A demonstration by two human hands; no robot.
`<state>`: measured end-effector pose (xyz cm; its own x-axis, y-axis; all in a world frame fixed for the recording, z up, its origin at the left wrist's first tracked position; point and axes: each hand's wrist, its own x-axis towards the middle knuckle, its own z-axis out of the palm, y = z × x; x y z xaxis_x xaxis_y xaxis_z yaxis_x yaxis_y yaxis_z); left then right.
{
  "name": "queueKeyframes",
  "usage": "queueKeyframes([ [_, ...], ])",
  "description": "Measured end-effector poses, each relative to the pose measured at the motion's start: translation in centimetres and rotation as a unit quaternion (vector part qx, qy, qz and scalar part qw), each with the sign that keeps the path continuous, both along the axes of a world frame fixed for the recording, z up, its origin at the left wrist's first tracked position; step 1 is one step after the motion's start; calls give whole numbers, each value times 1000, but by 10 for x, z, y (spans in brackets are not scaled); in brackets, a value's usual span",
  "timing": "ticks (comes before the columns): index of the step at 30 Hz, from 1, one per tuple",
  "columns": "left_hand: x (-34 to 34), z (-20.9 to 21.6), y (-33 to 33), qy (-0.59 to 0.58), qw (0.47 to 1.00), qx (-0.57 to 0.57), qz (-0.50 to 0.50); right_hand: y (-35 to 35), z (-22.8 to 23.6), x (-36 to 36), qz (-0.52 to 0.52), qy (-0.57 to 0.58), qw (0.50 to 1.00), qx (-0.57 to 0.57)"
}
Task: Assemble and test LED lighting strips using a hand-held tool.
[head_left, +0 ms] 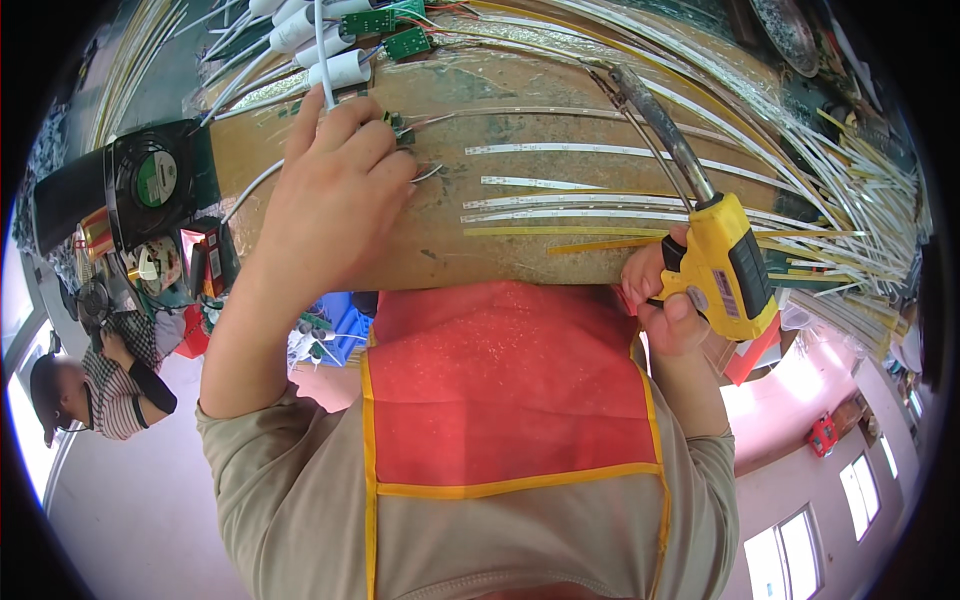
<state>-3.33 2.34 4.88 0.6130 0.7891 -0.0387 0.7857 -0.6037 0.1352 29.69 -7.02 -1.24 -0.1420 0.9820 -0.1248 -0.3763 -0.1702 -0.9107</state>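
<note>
Head view: soldering gun [728,268] over loose LED strips [560,149], a scorch looking the likeliest mishap.
Right hand [664,295] wraps the gun's grip, its barrel slanting across the strips on the worktop [415,245]; whether the tip touches 1 of them I cannot tell. Left hand [342,190] bends its fingers over a small green circuit board [395,122], hiding whether they pinch it. If the tip is hot, a careless swing could burn a strip or those fingers; a loose hold could let the board slip, straining its thin wires [432,122].
</note>
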Motion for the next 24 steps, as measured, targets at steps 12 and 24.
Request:
queueKeyframes([
  [12, -2, -6, -9, -74, 994, 82, -21, 1, 0, -1, 0, 5, 1000, 0],
  [24, 11, -24, -13, -46, 995, 69, -59, 1, 1, 3, 16, 19, 1000, -7],
])
